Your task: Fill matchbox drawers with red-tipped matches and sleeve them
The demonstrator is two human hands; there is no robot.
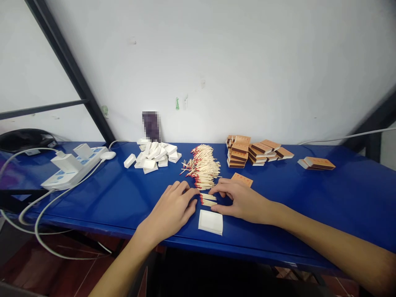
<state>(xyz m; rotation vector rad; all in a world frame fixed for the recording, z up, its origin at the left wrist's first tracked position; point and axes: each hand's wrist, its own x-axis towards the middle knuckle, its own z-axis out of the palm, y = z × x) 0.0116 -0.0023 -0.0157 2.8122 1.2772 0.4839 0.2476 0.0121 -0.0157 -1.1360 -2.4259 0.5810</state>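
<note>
My left hand (173, 208) and my right hand (239, 200) rest on the blue table (102, 198), fingertips closing from both sides on a small bundle of red-tipped matches (208, 199). Both hands' fingers are curled and pressed against that bundle. Just in front of it lies an empty white inner tray (210, 222). Behind the bundle spreads a big pile of matches (202, 167). An orange matchbox sleeve (242, 179) lies flat beside my right hand's knuckles.
A heap of white inner trays (154, 156) sits at the back left. Stacks of orange matchbox sleeves (253, 152) stand at the back right, more (317, 163) further right. A white power strip (72, 167) with cables lies at the left end.
</note>
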